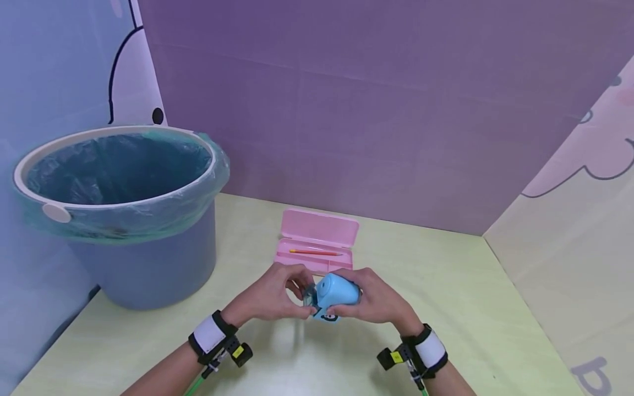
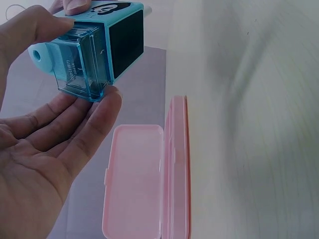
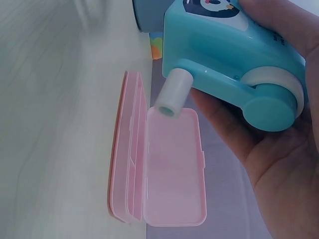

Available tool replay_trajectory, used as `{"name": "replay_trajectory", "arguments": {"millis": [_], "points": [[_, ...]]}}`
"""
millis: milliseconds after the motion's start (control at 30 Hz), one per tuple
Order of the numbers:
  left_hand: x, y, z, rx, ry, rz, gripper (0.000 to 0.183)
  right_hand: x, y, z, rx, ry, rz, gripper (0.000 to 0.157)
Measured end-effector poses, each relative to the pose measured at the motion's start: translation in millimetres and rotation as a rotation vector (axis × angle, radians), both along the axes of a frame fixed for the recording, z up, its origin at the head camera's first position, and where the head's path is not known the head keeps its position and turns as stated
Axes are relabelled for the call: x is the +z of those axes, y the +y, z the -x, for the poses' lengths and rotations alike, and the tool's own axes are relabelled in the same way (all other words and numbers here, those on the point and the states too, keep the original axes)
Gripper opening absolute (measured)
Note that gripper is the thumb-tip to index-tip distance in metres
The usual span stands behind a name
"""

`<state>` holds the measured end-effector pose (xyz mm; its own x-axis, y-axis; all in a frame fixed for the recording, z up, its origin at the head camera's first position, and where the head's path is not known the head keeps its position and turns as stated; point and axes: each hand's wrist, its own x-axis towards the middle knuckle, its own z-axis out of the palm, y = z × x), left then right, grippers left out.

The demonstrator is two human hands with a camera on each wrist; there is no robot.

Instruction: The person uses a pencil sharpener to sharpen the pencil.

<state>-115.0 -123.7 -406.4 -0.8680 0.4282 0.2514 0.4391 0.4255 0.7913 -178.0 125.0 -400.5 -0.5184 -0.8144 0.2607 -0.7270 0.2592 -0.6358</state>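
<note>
A light-blue crank pencil sharpener (image 1: 339, 291) is held up over the table, near the front of a pink pencil case. My right hand (image 1: 373, 297) grips its body from the right side. The white-tipped crank handle (image 3: 174, 92) sticks out in the right wrist view. On the left, my left hand (image 1: 274, 294) pinches the sharpener's clear drawer (image 2: 82, 64), thumb above and fingertips below. That drawer is see-through blue and sits at the sharpener's end. A cartoon picture (image 3: 212, 7) decorates the body.
Just beyond my hands lies the open pink pencil case (image 1: 319, 228), holding a red pencil (image 1: 314, 252). A large blue bin (image 1: 163, 269) with a plastic liner stands at the left. Behind the pale table (image 1: 421, 264) rises a purple backdrop (image 1: 356, 110).
</note>
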Motion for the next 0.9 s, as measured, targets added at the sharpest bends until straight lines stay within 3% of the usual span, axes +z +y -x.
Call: {"name": "replay_trajectory", "arguments": {"millis": [900], "points": [[5.7, -6.9, -3.0, 0.027, 0.011, 0.022, 0.044, 3.4, -2.4, 0.0, 0.014, 0.006, 0.016, 0.051]]}}
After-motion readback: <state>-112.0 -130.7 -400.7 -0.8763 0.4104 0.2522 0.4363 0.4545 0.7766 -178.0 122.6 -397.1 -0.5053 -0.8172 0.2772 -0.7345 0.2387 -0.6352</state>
